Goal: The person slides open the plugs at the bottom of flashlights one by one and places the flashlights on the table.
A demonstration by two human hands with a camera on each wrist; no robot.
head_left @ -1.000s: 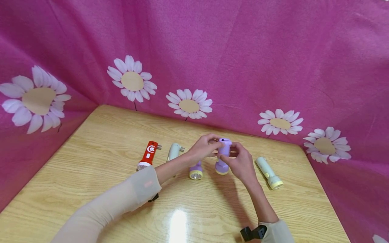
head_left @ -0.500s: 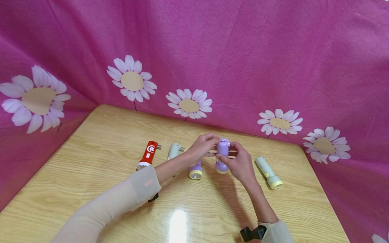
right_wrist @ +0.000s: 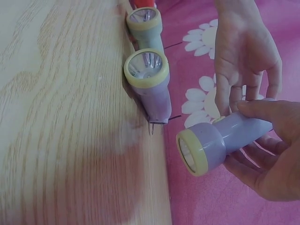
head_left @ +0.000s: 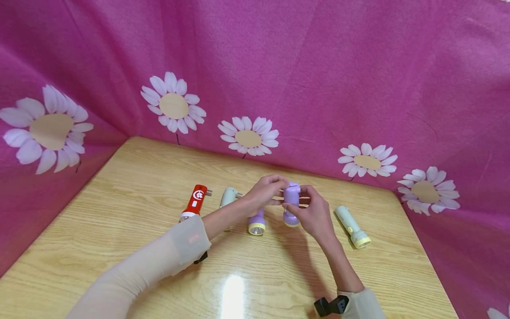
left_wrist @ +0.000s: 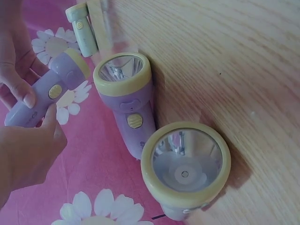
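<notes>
My right hand grips a purple flashlight with a yellow lens rim, raised over the table. Its lens end points downward and its tail is up. My left hand holds the tail end from the other side, fingertips at its top edge. In the left wrist view a yellow switch shows on the held flashlight, with a left fingertip just below it. A second purple flashlight lies below my left hand, partly hidden by it. In the right wrist view two metal prongs stick out from that one's tail.
A red flashlight and a pale green flashlight, both with prongs out, lie on the wooden table at left. Another pale green flashlight lies to the right. A pink flowered cloth hangs behind the table.
The held flashlight has tilted slightly and shifted a little left, so its top face shows less. My left thumb has slid off its front, and the left fingers sit at the top edge.
</notes>
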